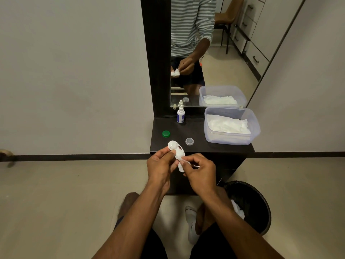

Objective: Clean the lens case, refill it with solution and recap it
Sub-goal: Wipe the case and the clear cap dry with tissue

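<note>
My left hand [162,166] grips a white two-well lens case [175,147] at the front edge of a small dark shelf [201,146]. Both wells stand uncapped. My right hand [198,171] pinches a white tissue [182,166] against the case's near well. A green cap [166,134] and a clear cap [189,141] lie loose on the shelf beyond the case. A small white solution bottle [180,114] with a blue label stands upright at the back, by the mirror.
A clear plastic tub [231,126] of white tissues fills the shelf's right side. A mirror [211,53] rises behind the shelf. A dark waste bin [250,204] holding a used tissue stands on the floor at lower right, beside my knees.
</note>
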